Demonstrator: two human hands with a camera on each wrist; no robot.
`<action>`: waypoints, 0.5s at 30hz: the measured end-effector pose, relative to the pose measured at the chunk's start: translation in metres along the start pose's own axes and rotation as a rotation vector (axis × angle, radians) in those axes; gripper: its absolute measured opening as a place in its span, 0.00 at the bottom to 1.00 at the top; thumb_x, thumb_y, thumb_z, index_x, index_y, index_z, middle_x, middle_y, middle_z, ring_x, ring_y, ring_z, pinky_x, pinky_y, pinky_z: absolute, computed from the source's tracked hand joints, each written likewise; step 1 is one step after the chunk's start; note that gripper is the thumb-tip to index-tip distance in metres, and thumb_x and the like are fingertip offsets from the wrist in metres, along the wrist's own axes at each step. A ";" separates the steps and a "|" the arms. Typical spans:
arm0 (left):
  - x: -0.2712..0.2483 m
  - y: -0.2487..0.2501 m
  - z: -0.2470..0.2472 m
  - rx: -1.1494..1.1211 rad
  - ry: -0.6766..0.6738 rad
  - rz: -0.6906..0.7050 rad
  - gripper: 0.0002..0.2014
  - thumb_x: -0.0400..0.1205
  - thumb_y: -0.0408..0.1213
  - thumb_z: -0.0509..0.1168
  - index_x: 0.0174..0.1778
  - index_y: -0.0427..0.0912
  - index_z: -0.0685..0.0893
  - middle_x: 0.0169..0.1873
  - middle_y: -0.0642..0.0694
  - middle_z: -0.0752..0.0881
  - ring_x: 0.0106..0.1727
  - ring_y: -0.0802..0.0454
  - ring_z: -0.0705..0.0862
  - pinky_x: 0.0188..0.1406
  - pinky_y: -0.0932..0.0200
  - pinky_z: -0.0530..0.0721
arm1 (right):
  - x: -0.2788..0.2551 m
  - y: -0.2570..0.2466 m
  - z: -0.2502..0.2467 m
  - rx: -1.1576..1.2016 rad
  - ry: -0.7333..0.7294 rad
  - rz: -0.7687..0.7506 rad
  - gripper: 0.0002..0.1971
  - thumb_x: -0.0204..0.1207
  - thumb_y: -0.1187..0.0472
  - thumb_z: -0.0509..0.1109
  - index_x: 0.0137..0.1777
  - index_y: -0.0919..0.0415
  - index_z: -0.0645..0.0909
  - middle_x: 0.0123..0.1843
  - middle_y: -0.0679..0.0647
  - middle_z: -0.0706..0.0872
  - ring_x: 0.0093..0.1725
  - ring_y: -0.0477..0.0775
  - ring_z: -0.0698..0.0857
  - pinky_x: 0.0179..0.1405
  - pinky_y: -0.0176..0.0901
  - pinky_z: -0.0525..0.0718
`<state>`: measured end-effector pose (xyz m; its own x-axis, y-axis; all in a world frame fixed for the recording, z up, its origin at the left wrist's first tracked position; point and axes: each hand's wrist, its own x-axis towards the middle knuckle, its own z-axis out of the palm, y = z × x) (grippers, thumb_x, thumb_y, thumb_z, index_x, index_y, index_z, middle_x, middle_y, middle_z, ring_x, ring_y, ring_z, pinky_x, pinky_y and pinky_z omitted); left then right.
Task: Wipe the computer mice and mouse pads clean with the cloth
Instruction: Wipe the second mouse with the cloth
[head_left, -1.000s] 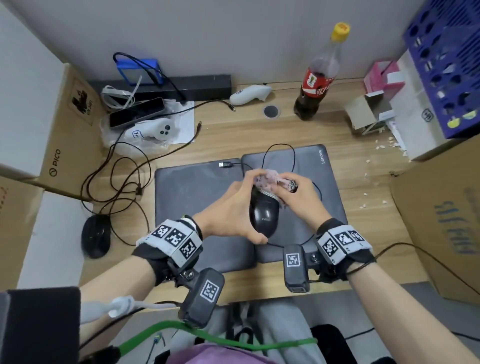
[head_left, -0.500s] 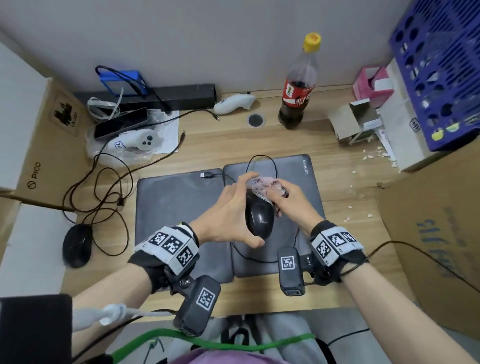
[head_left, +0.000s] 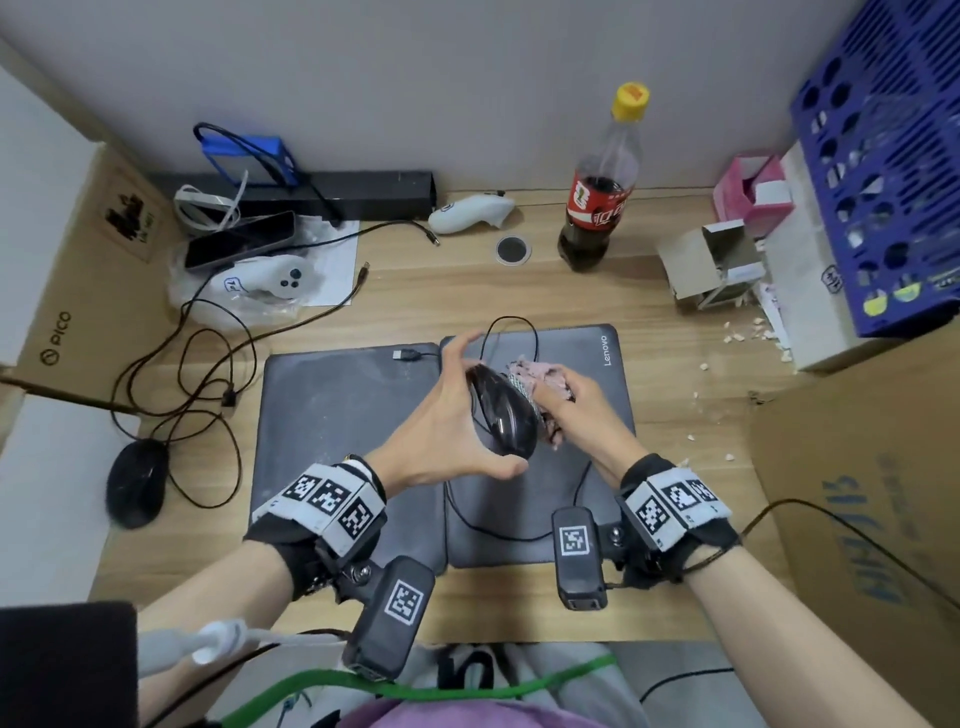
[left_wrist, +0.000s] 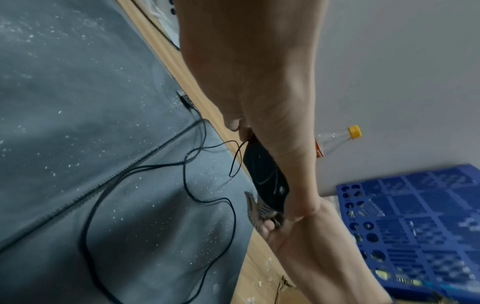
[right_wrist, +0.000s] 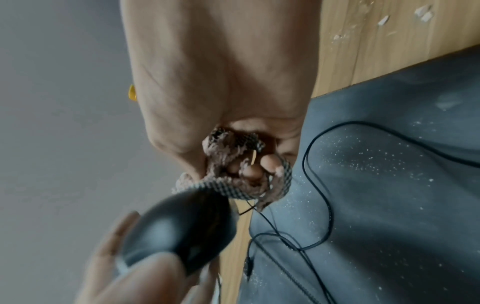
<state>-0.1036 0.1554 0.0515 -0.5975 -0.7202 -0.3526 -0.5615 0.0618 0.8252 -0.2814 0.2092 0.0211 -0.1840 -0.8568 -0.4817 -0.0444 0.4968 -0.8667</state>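
Observation:
My left hand (head_left: 457, 415) grips a black wired mouse (head_left: 503, 413) between thumb and fingers, lifted above the two grey mouse pads. The mouse (left_wrist: 265, 176) is tilted, its cord hanging down to the pad. My right hand (head_left: 574, 410) holds a bunched pink cloth (head_left: 537, 382) and presses it against the mouse's right side. In the right wrist view the cloth (right_wrist: 233, 164) is wadded in the curled fingers against the mouse (right_wrist: 182, 228). The left pad (head_left: 337, 415) and the right Lenovo pad (head_left: 597, 374) are dusted with white specks. A second black mouse (head_left: 136, 480) lies at the desk's left edge.
Tangled black cables (head_left: 197, 374) lie left of the pads. A cola bottle (head_left: 602, 197), white controllers (head_left: 467, 215), a phone (head_left: 239, 244) and a black bar stand at the back. Cardboard boxes (head_left: 857, 493) and a blue crate (head_left: 893, 156) crowd the right. White crumbs (head_left: 748, 332) scatter there.
The left hand has turned the mouse so it tilts to the left, showing its right side. The right hand with the cloth has moved down from the mouse's front to that side.

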 end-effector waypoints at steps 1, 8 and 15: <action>0.001 0.000 0.000 -0.042 0.008 -0.008 0.63 0.59 0.45 0.85 0.78 0.66 0.43 0.68 0.47 0.70 0.70 0.55 0.74 0.63 0.82 0.64 | -0.005 -0.002 -0.002 0.023 0.005 -0.007 0.06 0.83 0.58 0.64 0.54 0.48 0.81 0.41 0.56 0.89 0.32 0.46 0.83 0.30 0.37 0.80; 0.002 0.003 0.003 -0.222 -0.070 0.006 0.65 0.60 0.37 0.86 0.78 0.72 0.43 0.69 0.59 0.70 0.71 0.72 0.74 0.75 0.69 0.66 | 0.005 -0.006 -0.004 0.066 -0.037 0.078 0.12 0.85 0.58 0.61 0.64 0.56 0.80 0.53 0.54 0.89 0.44 0.48 0.85 0.36 0.38 0.79; 0.007 0.002 -0.004 -0.394 -0.015 -0.048 0.67 0.57 0.46 0.84 0.82 0.70 0.42 0.70 0.50 0.75 0.71 0.62 0.79 0.79 0.54 0.71 | -0.012 -0.011 -0.006 0.138 -0.001 -0.018 0.11 0.84 0.59 0.63 0.64 0.55 0.79 0.45 0.59 0.90 0.35 0.57 0.86 0.33 0.46 0.81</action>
<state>-0.1069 0.1473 0.0524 -0.5855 -0.7059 -0.3987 -0.3283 -0.2432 0.9127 -0.2842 0.2150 0.0371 -0.1835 -0.8654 -0.4663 0.0884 0.4579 -0.8846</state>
